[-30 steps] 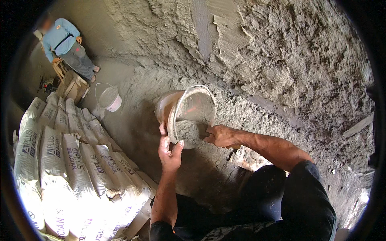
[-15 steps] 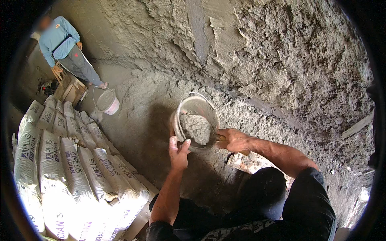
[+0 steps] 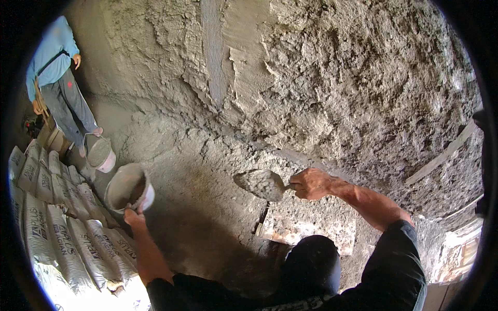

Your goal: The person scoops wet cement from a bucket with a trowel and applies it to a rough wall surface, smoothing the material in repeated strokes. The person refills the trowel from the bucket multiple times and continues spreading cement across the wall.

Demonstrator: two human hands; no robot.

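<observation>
My left hand grips the near rim of a grey, mortar-smeared bucket, tilted so its mouth faces me, off to the left beside the bags. My right hand is closed round the handle of a trowel. A heap of wet grey mortar covers most of the blade, which points left. The trowel hangs in the air in front of the rough wall. Below it lies a pale, mortar-spattered board.
Several stacked bags fill the left side. Behind the held bucket stands another bucket of grey mix, next to a person in a blue top. Rough mortar covers the wall, with a smoother strip. A wooden strip leans at right.
The trowel has come out of the bucket carrying mortar. My left hand has swung the bucket to the left, away from my right hand. The view has shifted to the right.
</observation>
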